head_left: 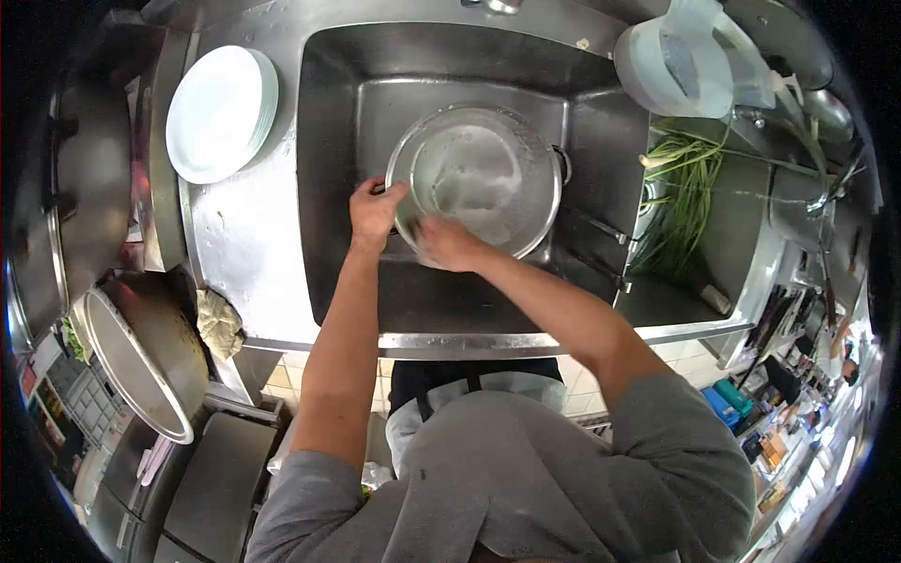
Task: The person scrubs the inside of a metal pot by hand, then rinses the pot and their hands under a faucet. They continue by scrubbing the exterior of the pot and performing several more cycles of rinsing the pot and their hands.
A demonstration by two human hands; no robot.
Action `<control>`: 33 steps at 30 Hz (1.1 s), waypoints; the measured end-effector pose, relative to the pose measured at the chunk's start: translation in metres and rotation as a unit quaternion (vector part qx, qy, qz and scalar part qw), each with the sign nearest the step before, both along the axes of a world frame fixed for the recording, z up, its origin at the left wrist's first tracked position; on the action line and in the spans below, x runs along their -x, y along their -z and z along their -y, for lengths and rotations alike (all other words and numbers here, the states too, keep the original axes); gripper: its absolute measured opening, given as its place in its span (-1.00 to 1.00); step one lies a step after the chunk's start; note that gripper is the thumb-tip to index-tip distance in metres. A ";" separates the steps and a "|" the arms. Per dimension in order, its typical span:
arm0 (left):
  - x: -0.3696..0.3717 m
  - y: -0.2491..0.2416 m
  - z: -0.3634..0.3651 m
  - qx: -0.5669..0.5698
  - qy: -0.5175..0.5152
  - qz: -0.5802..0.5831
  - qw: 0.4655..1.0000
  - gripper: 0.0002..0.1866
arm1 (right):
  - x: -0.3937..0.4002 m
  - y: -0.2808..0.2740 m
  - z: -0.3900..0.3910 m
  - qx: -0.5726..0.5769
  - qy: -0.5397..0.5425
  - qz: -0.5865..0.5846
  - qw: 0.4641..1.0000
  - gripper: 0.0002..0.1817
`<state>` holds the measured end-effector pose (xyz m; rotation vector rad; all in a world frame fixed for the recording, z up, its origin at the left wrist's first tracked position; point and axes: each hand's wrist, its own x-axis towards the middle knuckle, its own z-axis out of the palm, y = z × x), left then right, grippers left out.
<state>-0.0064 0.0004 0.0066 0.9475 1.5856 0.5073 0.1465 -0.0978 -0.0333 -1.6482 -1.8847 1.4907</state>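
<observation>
A large round metal pot (532,188) sits in the sink basin (328,188), its inside wet with whitish suds or water at the bottom. My left hand (375,211) grips the pot's left rim, thumb over the edge and fingers on the outside. Against the near-left inner wall is my right hand (446,242), its fingers smeared by motion. Whether it holds anything is hidden. A loop handle (563,164) sticks out from the pot's right side.
Left of the basin, white plates (216,117) are stacked on the steel counter, with a crumpled cloth (219,324) by its edge. Long green stalks (690,206) lie in the right-hand sink. Above them stands a translucent tub (648,70). A big tilted pan (141,361) is at lower left.
</observation>
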 end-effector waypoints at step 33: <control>-0.022 0.026 -0.007 -0.133 0.665 -0.441 0.588 -0.57 | -0.073 -0.058 0.029 -0.193 -0.200 0.194 0.941 -0.82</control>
